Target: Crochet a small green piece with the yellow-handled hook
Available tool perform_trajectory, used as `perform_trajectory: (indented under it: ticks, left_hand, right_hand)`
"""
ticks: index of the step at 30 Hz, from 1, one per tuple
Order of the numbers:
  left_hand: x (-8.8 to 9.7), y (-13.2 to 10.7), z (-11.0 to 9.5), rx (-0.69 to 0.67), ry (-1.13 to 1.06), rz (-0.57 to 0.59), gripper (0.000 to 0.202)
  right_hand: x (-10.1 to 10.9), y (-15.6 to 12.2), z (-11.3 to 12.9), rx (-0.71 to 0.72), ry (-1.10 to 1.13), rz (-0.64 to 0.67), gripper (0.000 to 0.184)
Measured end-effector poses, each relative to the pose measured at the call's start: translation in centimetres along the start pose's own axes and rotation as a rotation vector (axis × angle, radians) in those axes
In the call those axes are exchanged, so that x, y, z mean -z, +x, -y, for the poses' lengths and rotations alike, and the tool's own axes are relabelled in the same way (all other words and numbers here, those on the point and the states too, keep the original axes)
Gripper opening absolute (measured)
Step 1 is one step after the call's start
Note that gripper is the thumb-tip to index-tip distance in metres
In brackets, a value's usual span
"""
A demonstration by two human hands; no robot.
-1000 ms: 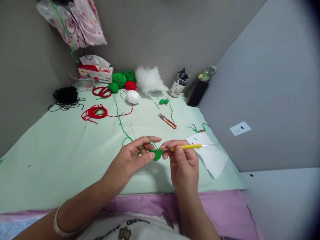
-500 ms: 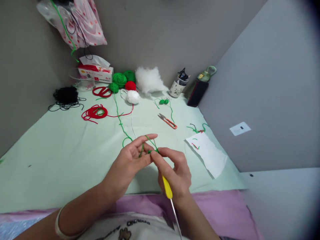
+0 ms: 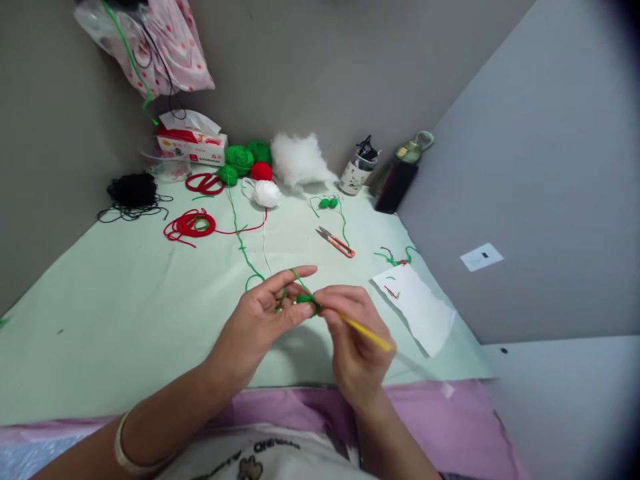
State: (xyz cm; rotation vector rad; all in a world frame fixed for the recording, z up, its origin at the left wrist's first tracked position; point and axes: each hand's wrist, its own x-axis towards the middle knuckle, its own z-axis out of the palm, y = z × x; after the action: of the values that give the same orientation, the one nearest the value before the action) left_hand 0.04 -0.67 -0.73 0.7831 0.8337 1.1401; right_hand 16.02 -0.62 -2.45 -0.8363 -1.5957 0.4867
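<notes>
My left hand pinches a small green crochet piece between thumb and fingers, with green yarn looped over the raised index finger. My right hand is closed on a yellow-handled crochet hook, its tip at the green piece and its handle pointing down to the right. The yarn runs back across the pale green table toward the green yarn balls.
Orange snips lie beyond my hands. White paper sits at the right. At the back are a red yarn tangle, black yarn, a tissue box, white stuffing, a cup and a bottle.
The hook swung from pointing right, to pointing down toward me, and now points down to the right. My left hand has kept its hold on the green piece.
</notes>
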Motion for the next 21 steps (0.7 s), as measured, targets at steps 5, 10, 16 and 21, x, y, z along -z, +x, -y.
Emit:
perform_trajectory:
  ticks: [5,10,16,21]
  left_hand:
    - [0.1,0.5,0.1,0.148,-0.195,0.054,0.042]
    - [0.7,0.7,-0.4,0.145,-0.233,0.057,0.034]
    - [0.3,0.1,0.1,0.015,-0.024,0.074,0.033]
    - [0.5,-0.2,0.1,-0.029,0.082,0.028,0.027]
  right_hand:
    - [0.3,-0.7,-0.5,0.278,-0.313,0.06,0.042]
    - [0.5,0.4,-0.2,-0.055,0.089,-0.115,0.022]
    - [0.0,0.7,-0.3,-0.232,0.276,-0.05,0.015]
    - [0.3,0.8,-0.8,-0.341,0.425,-0.053,0.018]
